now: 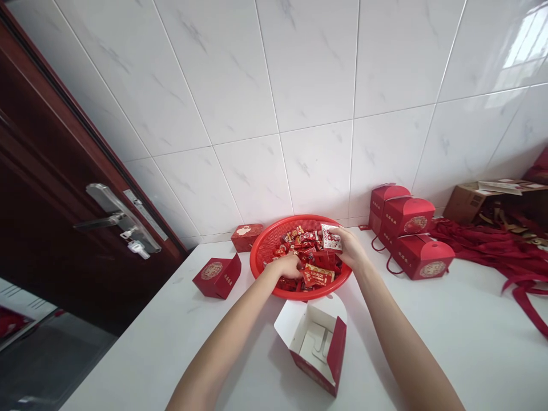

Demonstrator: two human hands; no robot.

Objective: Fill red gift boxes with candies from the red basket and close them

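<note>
A red plastic basket (262, 273) full of wrapped sweets (306, 245) stands against the wall. My left hand (287, 266) reaches down among the sweets, its fingers curled together; what they grip, if anything, is hidden. Over the right side of the basket, my right hand (347, 246) is closed on a white and red packet (331, 237). Nearer to me, between my forearms, an open red box (317, 371) shows its white inside, with its flaps spread.
Two red boxes (217, 276) lie left of the basket. Closed red boxes (423, 257) are stacked on the right, beside dark red ribbons (483, 245) and a cardboard carton (464, 204). A dark door (55, 188) with keys stands left of the white table (171, 337).
</note>
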